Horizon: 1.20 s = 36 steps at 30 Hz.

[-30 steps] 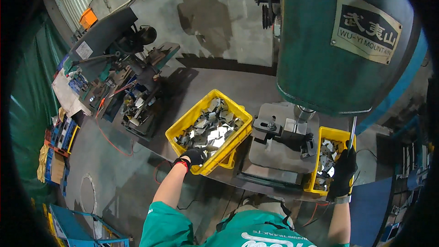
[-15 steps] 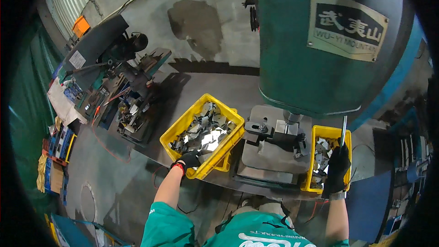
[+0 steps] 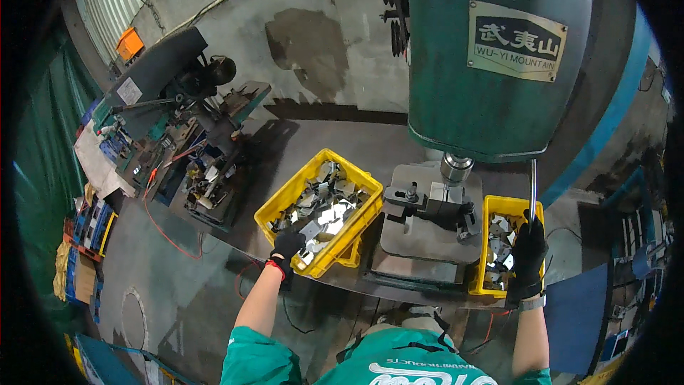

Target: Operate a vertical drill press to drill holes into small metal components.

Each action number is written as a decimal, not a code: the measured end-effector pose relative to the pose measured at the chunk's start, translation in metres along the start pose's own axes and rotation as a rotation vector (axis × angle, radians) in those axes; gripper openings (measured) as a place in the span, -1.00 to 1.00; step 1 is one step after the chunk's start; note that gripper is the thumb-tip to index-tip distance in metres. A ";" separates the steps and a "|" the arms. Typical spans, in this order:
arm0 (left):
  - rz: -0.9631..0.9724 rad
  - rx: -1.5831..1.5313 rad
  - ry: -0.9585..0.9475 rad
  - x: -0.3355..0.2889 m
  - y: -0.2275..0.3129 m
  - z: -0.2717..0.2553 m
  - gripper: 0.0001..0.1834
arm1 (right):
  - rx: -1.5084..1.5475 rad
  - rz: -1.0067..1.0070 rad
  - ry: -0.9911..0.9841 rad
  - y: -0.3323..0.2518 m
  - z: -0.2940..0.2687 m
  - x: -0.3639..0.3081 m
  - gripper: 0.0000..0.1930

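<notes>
Yellow bin [image 3: 285, 198] under left hand [image 3: 287, 243]

Far left of my bench stands a second machine [image 3: 182, 89] with cluttered tooling beside it. An orange box [image 3: 129, 43] sits beyond it by the corrugated wall [image 3: 107, 0]. A red cable [image 3: 160, 225] trails across the concrete floor [image 3: 313, 43].

press head [image 3: 499, 57] overhangs die block [image 3: 427, 221] | gap between yellow bins [image 3: 281, 203] blocked
</notes>
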State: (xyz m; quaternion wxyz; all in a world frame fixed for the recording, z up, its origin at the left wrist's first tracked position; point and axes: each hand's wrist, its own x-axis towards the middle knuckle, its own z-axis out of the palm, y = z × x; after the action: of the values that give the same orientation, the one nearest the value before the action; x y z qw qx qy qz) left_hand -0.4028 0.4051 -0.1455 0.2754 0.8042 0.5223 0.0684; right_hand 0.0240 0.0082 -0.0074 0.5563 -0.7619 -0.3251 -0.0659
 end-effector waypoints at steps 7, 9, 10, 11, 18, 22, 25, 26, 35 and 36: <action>-0.059 -1.289 -0.196 -0.064 0.103 -0.042 -0.69 | 0.937 0.293 0.014 0.039 -0.008 -0.010 -0.74; -0.033 -1.462 -0.261 -0.084 0.116 -0.046 -0.68 | 0.727 0.352 0.019 0.016 -0.004 -0.008 -0.73; -0.032 -1.500 -0.287 -0.090 0.123 -0.046 -0.68 | 0.774 0.387 0.043 0.013 -0.006 -0.007 -0.73; 0.003 -1.349 -0.241 -0.092 0.125 -0.045 -0.69 | 0.828 0.420 0.043 0.003 -0.007 -0.007 -0.74; 0.074 -1.382 -0.314 -0.096 0.157 -0.026 -0.68 | 0.734 0.409 0.012 -0.017 -0.016 -0.007 -0.78; 0.184 -1.197 -0.312 -0.090 0.165 -0.008 -0.66 | 0.415 0.313 0.000 -0.034 -0.018 -0.008 -0.77; 0.612 -0.368 -0.063 -0.077 0.153 0.012 -0.68 | 0.382 0.295 0.008 -0.056 -0.024 -0.009 -0.73; 0.536 -0.504 -0.147 -0.079 0.164 0.011 -0.68 | 0.367 0.291 0.019 -0.057 -0.027 -0.009 -0.72; 0.275 -0.857 -0.416 -0.093 0.206 0.009 -0.70 | 0.707 0.460 -0.289 -0.038 -0.065 -0.001 -0.61; 0.272 -0.883 -0.428 -0.092 0.207 0.007 -0.71 | 0.655 0.442 -0.353 -0.030 -0.056 0.006 -0.58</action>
State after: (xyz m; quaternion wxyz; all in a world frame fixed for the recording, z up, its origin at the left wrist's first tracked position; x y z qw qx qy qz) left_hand -0.2745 0.2593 -0.0288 0.6784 0.6679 0.2658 0.1516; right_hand 0.0258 -0.0341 0.0407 0.7054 -0.5961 -0.2480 0.2925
